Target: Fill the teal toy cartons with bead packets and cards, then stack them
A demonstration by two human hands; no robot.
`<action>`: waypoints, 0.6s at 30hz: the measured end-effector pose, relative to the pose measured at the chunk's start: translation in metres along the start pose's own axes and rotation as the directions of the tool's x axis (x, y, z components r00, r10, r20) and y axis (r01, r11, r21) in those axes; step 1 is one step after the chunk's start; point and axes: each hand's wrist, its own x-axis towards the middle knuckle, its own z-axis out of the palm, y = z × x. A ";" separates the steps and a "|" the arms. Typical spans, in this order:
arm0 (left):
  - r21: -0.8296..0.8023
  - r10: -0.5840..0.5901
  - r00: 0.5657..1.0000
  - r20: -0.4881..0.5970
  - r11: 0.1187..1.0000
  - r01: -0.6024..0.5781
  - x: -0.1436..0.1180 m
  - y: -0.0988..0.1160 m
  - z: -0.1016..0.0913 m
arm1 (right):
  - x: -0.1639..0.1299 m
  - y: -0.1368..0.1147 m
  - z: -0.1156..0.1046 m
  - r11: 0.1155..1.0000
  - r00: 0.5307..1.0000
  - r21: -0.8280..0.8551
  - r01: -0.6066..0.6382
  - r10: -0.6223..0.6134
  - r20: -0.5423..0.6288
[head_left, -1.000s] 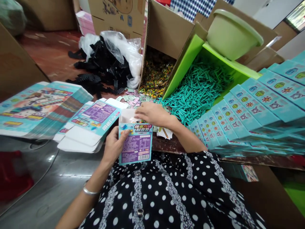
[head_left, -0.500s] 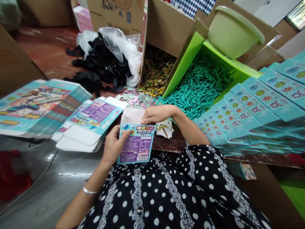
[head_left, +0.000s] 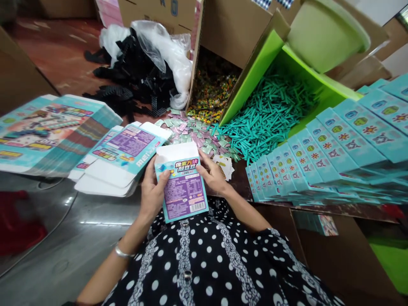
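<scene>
A teal and purple printed carton [head_left: 185, 193] is held upright in front of my body, its white top flap [head_left: 177, 150] raised. My left hand [head_left: 152, 187] grips its left edge, thumb on the printed face. On the opposite edge, my right hand [head_left: 213, 173] is closed, with its thumb near the upper right corner. The inside of the carton is hidden from me. Just beyond my right hand lie small white picture cards [head_left: 224, 166]. To the left, flat unfolded cartons [head_left: 127, 146] lie loosely overlapped.
A thick stack of flat cartons [head_left: 54, 131] stands at left. Behind are black plastic pieces [head_left: 140, 80], small pink and green packets [head_left: 191, 136], orange-yellow packets [head_left: 212, 97] and teal sticks [head_left: 270, 110]. A pale green basin [head_left: 328, 36] sits above. Rows of teal cartons [head_left: 318, 153] fill the right.
My right hand has moved from the carton's open top down to its right edge. The carton has tilted slightly, and the whole view has shifted a little.
</scene>
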 end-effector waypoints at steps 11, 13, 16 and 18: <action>0.268 0.039 0.997 0.059 0.962 -0.053 0.010 -0.024 0.002 | -0.029 0.027 0.026 0.991 0.966 0.021 -0.136 0.137 -0.220; 0.273 0.118 0.993 0.023 0.955 -0.120 0.014 -0.023 0.008 | -0.026 0.030 0.028 0.989 0.952 0.087 -0.117 0.137 -0.275; 0.155 0.143 0.988 -0.056 0.979 -0.133 0.016 -0.021 0.015 | -0.022 0.034 0.032 0.955 0.927 0.277 -0.104 0.194 -0.321; 0.094 0.097 0.995 -0.034 0.991 -0.093 0.017 -0.016 0.016 | -0.018 0.036 0.031 0.927 0.939 0.367 -0.080 0.194 -0.285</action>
